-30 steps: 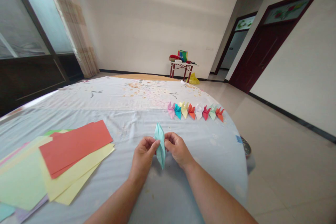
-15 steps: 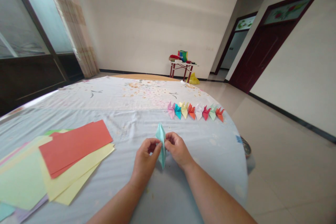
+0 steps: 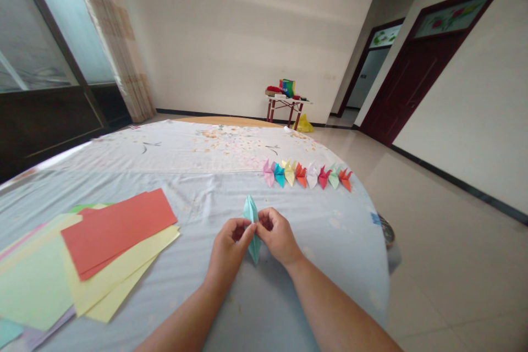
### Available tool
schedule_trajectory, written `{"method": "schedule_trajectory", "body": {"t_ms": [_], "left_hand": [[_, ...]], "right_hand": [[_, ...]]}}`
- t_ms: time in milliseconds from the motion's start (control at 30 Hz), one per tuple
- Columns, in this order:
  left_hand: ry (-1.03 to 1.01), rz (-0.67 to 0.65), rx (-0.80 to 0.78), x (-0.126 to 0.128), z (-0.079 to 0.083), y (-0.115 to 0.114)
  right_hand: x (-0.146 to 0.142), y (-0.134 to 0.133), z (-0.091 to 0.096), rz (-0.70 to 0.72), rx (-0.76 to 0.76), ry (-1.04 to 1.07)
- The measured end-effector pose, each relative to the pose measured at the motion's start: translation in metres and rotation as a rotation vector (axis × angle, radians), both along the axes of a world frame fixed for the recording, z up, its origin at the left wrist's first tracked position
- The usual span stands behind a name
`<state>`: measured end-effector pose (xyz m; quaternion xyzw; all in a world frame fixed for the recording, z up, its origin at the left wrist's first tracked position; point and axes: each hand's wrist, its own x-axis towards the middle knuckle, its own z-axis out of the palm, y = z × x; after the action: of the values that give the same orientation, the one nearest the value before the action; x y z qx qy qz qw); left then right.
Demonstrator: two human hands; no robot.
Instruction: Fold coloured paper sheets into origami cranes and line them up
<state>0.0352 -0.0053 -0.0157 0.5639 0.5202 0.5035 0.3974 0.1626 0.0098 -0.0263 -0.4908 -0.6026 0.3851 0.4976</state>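
A light turquoise piece of folded paper [image 3: 251, 210], long and pointed at both ends, stands nearly upright between my hands above the tablecloth. My left hand [image 3: 231, 236] pinches its left side with thumb and forefinger. From the right, my right hand [image 3: 279, 234] grips its edge near the middle, thumb tip close to the left thumb. Both hands cover the paper's middle. Beyond them runs a row of several folded paper cranes, among them a pink one [image 3: 269, 174], a blue one [image 3: 279, 174] and an orange one [image 3: 345, 179] at the right end.
On the left of the cloth-covered round table [image 3: 198, 286] lie loose sheets: red paper [image 3: 124, 231] over yellow paper [image 3: 119, 291], with pale green paper [image 3: 37, 291] beside. A small side table [image 3: 289, 101] with things on it stands by the far wall. A stool [image 3: 395, 258] shows past the right edge.
My right hand has shifted slightly left, its thumb now nearer the left thumb. The folded paper's top has tipped a little left and its face has turned.
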Motion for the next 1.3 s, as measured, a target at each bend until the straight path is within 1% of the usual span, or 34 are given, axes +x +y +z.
{"method": "schedule_trajectory", "body": {"t_ms": [100,233,300,400,467,500,567,667,767,867,967,1067,1133,1300], "left_hand": [[-0.093,-0.018,-0.062,0.001,-0.002,0.003],[-0.187,-0.023,-0.057,0.001,-0.004,0.005],[-0.187,-0.017,-0.071,0.0,-0.005,0.005],[-0.143,-0.049,-0.094,-0.001,-0.007,0.006],[-0.049,-0.062,-0.074,-0.003,-0.009,0.005],[0.032,-0.071,-0.057,-0.004,-0.009,0.005],[0.251,-0.114,-0.003,-0.005,-0.008,0.002],[0.591,-0.204,0.125,-0.006,-0.004,-0.004],[0.858,-0.212,0.225,-0.003,0.002,-0.011],[1.053,-0.237,0.273,0.003,0.005,-0.018],[1.147,-0.283,0.304,0.008,0.004,-0.023],[1.166,-0.276,0.303,0.01,0.001,-0.028],[1.152,-0.271,0.31,0.01,-0.001,-0.03],[1.131,-0.267,0.288,0.01,-0.005,-0.031]], "right_hand": [[0.003,0.002,-0.001,0.047,-0.048,0.051],[0.007,0.006,-0.002,0.091,-0.126,0.113],[0.009,0.007,-0.002,0.089,-0.157,0.142],[0.011,0.008,-0.002,0.066,-0.173,0.136],[0.012,0.008,-0.004,0.045,-0.177,0.07],[0.013,0.008,-0.005,0.036,-0.176,0.015],[0.014,0.007,-0.008,0.011,-0.152,-0.132],[0.016,0.004,-0.007,-0.041,-0.086,-0.392],[0.018,0.002,-0.004,-0.093,-0.047,-0.606],[0.021,0.003,-0.003,-0.117,0.018,-0.679],[0.025,0.007,-0.005,-0.099,0.068,-0.67],[0.026,0.009,-0.007,-0.091,0.09,-0.698],[0.025,0.01,-0.006,-0.112,0.083,-0.731],[0.02,0.011,-0.002,-0.181,0.009,-0.8]]}}
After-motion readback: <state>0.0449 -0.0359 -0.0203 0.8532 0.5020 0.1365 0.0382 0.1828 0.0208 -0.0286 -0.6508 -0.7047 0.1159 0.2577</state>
